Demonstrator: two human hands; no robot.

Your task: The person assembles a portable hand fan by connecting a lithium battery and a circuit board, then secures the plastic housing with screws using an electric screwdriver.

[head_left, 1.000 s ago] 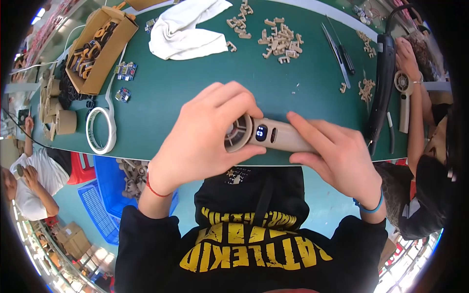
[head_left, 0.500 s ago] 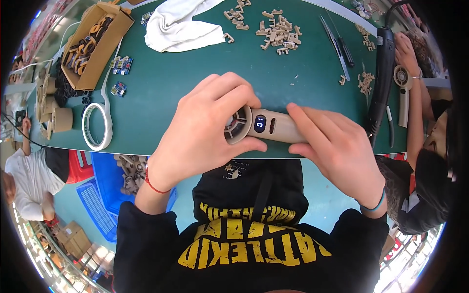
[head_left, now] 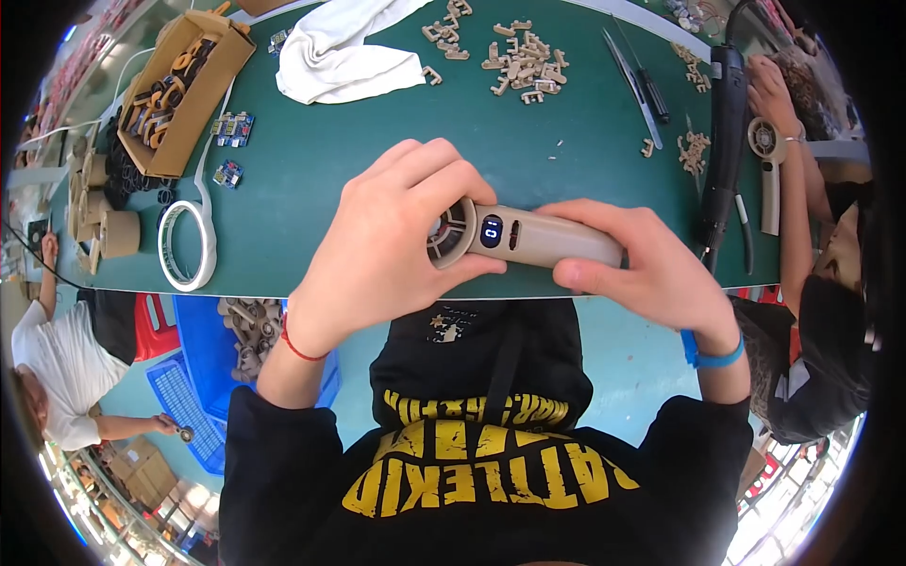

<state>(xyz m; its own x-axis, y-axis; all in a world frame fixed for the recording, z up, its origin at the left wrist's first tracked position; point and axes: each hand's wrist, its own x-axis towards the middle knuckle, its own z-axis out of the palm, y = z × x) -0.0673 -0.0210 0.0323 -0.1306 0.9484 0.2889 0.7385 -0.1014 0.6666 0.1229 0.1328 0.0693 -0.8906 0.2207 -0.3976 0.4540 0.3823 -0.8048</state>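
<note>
A beige handheld fan (head_left: 552, 239) lies sideways between my two hands, just above the near edge of the green table. My left hand (head_left: 373, 241) is closed round its round head, thumb below and fingers above, covering part of the grille. On the right, my right hand (head_left: 651, 269) grips the end of the handle between its thumb and fingers. A small dark display (head_left: 492, 231) glows on the handle near the head, beside a dark slot (head_left: 514, 235).
Left are a cardboard box (head_left: 162, 156) of rings, a tape roll (head_left: 170, 255) and small circuit boards (head_left: 233, 129). A white cloth (head_left: 321, 57), beige clips (head_left: 528, 66), tweezers (head_left: 634, 85) and a black corded tool (head_left: 725, 141) lie beyond. Co-workers sit at both sides.
My right hand has shifted along the handle, showing more of it. The lit figure on the display differs. At left, a co-worker's arm has reached out over the blue basket.
</note>
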